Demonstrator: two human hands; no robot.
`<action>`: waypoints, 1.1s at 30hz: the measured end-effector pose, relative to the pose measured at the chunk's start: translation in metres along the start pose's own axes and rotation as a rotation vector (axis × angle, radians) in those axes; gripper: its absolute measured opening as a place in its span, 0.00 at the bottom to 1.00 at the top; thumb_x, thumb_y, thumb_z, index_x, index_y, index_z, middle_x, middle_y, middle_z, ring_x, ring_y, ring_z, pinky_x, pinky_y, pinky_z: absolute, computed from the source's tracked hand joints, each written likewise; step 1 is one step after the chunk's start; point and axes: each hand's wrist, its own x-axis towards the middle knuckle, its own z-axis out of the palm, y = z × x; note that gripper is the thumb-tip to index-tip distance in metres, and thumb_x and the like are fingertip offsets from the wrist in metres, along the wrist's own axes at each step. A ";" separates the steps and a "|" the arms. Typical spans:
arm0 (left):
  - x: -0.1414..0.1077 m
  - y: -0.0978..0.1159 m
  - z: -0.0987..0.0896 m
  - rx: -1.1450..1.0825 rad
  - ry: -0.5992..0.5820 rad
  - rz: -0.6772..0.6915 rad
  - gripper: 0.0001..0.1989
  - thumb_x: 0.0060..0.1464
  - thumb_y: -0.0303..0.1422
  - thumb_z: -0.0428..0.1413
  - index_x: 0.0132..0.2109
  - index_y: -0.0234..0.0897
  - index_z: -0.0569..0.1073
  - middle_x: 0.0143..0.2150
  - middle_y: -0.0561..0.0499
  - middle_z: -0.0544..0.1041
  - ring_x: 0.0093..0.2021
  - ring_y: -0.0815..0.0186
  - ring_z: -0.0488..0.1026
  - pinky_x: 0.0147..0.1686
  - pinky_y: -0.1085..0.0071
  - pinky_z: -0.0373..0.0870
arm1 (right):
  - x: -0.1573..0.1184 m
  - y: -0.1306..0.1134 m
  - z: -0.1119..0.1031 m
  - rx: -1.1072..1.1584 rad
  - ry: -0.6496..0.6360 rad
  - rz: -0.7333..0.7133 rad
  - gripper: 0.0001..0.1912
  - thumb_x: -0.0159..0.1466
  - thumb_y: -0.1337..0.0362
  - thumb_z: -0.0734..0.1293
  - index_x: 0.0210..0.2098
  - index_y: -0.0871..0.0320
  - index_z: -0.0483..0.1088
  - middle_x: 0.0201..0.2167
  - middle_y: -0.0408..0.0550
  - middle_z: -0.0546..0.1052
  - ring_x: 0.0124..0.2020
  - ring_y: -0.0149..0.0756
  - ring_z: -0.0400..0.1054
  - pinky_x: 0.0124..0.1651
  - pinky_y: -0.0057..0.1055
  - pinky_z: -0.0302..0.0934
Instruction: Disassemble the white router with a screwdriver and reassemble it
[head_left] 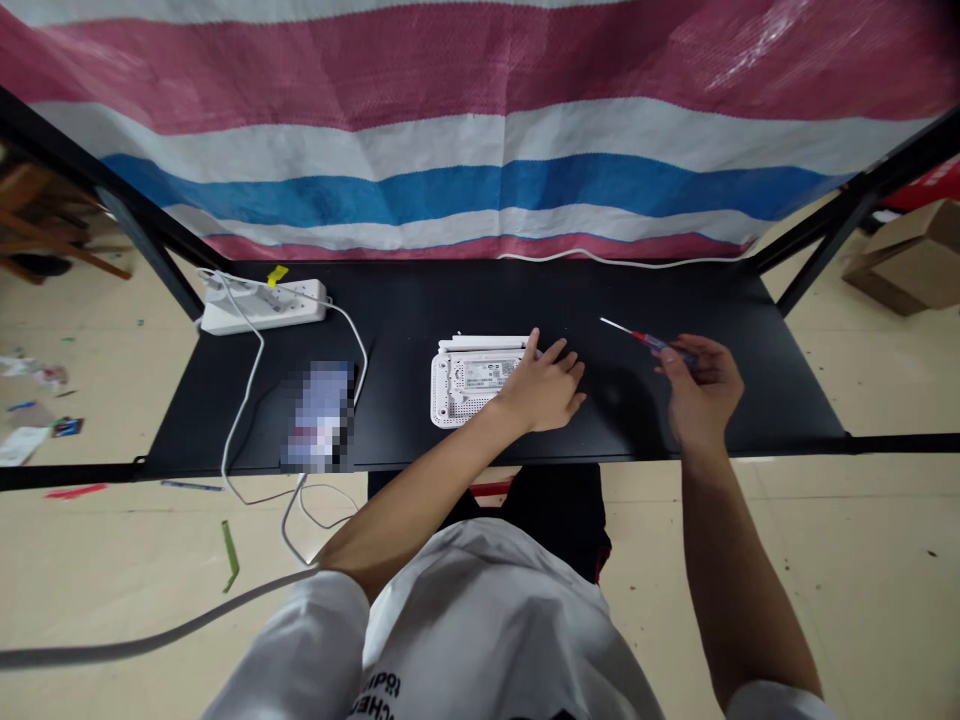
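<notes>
A white router (472, 408) lies label side up on the dark table, its antennas folded along the far edge. Over the router's right end rests my left hand (546, 388), fingers spread, covering that part of it. To the right, above the tabletop, my right hand (703, 385) grips a screwdriver (646, 338) by its dark handle. The screwdriver's metal shaft points to the left and away from me, apart from the router.
A white power strip (266, 308) with plugs and white cables sits at the table's far left. Near the front left edge lies a phone-like object (319, 415), blurred out. A striped sheet (495, 190) hangs behind the table. Black frame bars flank both sides.
</notes>
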 end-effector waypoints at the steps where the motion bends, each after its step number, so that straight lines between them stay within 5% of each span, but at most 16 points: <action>1: -0.002 0.001 -0.001 -0.010 0.006 0.000 0.25 0.73 0.38 0.50 0.68 0.29 0.74 0.70 0.36 0.74 0.78 0.40 0.59 0.76 0.28 0.41 | 0.002 -0.004 0.004 0.051 0.021 0.001 0.19 0.60 0.54 0.80 0.48 0.51 0.78 0.40 0.42 0.82 0.39 0.38 0.82 0.44 0.39 0.80; 7: -0.019 -0.006 -0.012 -0.127 0.105 -0.024 0.21 0.75 0.36 0.50 0.67 0.36 0.75 0.68 0.43 0.77 0.77 0.48 0.62 0.79 0.37 0.45 | 0.015 -0.032 0.026 0.241 0.122 -0.039 0.16 0.60 0.55 0.81 0.43 0.48 0.76 0.40 0.38 0.79 0.37 0.34 0.81 0.43 0.37 0.83; 12: -0.040 -0.029 -0.024 -0.274 0.374 -0.135 0.14 0.72 0.29 0.53 0.58 0.38 0.80 0.57 0.46 0.84 0.61 0.57 0.78 0.69 0.51 0.68 | 0.015 -0.054 0.043 0.234 0.080 -0.095 0.17 0.61 0.53 0.80 0.45 0.49 0.75 0.38 0.39 0.80 0.37 0.36 0.82 0.45 0.42 0.84; 15: -0.067 -0.045 -0.032 -0.306 0.518 -0.250 0.12 0.72 0.30 0.54 0.53 0.41 0.81 0.50 0.49 0.85 0.53 0.58 0.80 0.57 0.57 0.77 | 0.005 -0.071 0.059 0.199 0.008 -0.135 0.21 0.63 0.52 0.79 0.50 0.49 0.72 0.41 0.41 0.81 0.39 0.38 0.83 0.47 0.44 0.84; 19: -0.117 -0.065 -0.034 -0.334 0.662 -0.482 0.08 0.70 0.35 0.59 0.52 0.43 0.80 0.51 0.49 0.85 0.54 0.57 0.79 0.58 0.57 0.76 | -0.017 -0.095 0.091 0.237 -0.140 -0.161 0.26 0.64 0.49 0.78 0.54 0.46 0.67 0.44 0.42 0.82 0.44 0.41 0.84 0.52 0.49 0.83; 25: -0.159 -0.080 -0.011 -0.378 0.565 -0.529 0.30 0.66 0.46 0.62 0.68 0.38 0.70 0.69 0.39 0.73 0.70 0.49 0.70 0.71 0.49 0.67 | -0.053 -0.112 0.146 0.330 -0.499 -0.235 0.21 0.68 0.50 0.75 0.56 0.45 0.69 0.51 0.46 0.83 0.50 0.43 0.83 0.55 0.47 0.83; 33: -0.145 -0.068 0.006 -0.366 0.552 -0.545 0.31 0.65 0.46 0.61 0.69 0.38 0.68 0.67 0.39 0.73 0.68 0.48 0.71 0.69 0.47 0.66 | -0.068 -0.105 0.178 0.289 -0.762 -0.324 0.17 0.72 0.55 0.72 0.59 0.47 0.72 0.53 0.46 0.83 0.51 0.40 0.82 0.50 0.37 0.83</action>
